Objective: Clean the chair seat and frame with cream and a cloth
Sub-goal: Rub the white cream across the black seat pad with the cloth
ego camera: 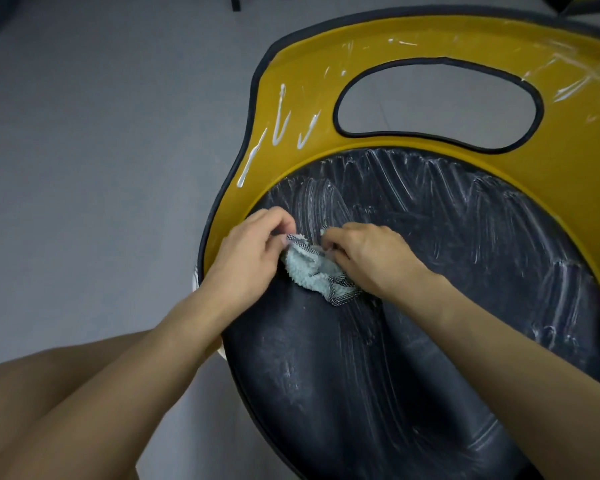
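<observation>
Pinching cloth (308,271) (left hand (247,258), right hand (369,259))

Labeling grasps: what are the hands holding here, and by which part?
One cloth, bunched over the dark seat. Left hand pinches its checked edge at one end; right hand pinches the edge at the other.

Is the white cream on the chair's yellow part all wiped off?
No, thick white cream lines lie unspread on the yellow plastic chair frame, apart from the pale blue terry cloth.

No legible text

The yellow chair frame (309,81), the dark seat (465,271) and the cloth (307,270) show no lettering, label, brand or number that can be read.
</observation>
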The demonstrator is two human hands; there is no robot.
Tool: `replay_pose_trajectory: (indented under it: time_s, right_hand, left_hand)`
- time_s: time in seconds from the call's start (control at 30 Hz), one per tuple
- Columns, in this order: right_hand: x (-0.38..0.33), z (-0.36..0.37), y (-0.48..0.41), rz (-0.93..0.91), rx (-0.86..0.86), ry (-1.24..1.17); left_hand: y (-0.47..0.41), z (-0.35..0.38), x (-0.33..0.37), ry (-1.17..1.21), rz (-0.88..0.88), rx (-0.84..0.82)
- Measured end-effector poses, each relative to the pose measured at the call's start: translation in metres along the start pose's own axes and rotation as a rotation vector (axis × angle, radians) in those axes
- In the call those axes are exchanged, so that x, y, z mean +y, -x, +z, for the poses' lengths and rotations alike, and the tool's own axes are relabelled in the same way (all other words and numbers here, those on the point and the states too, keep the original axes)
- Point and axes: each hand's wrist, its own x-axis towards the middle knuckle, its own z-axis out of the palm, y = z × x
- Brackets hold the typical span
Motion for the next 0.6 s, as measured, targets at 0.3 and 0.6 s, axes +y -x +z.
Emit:
replay_pose_trajectory:
  time_s: [0.3, 0.6]
  right_hand:
    - [0.006, -0.03, 0.009, 0.018, 0.418, -0.135]
    - [-0.014, -0.024, 0.054, -0.022, -0.491, -0.301]
  left_hand:
    - [0.008, 0.008, 0.007, 0.177, -0.088, 0.149]
    - [0.021, -0.003, -0.003, -0.427, -0.038, -0.245]
